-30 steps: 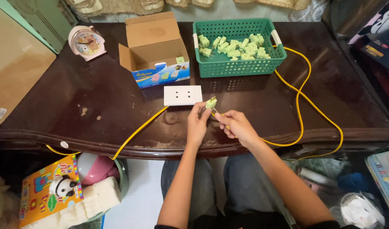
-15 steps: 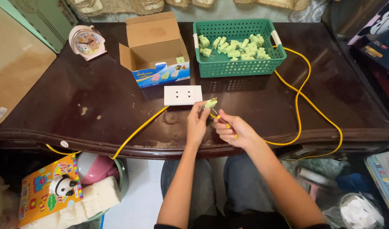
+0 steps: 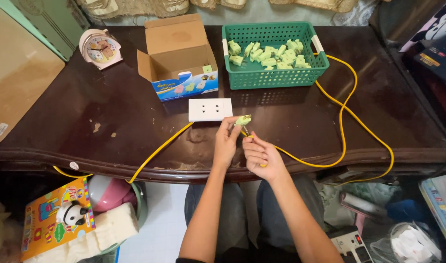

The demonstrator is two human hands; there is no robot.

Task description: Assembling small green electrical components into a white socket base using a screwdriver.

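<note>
The left hand (image 3: 226,143) pinches a small pale green plug (image 3: 243,120) between fingertips, lifted just above the bench (image 3: 111,112). The right hand (image 3: 260,155) sits just beside it, curled closed around a thin tool with a yellow handle whose tip points up at the plug's underside; what kind of tool it is cannot be told. The plug lies just ahead of both hands, with its long axis running roughly left to right, and the left hand is the nearer. Right behind it on the bench lies a white socket block (image 3: 210,109), with a yellow cord (image 3: 347,117) looping off to the right. Farther back stand a green basket (image 3: 274,78) of similar green plugs, an open cardboard box (image 3: 176,58) and a small clock (image 3: 100,47). The dark wooden bench is scuffed, and cluttered floor storage shows beneath it.
</note>
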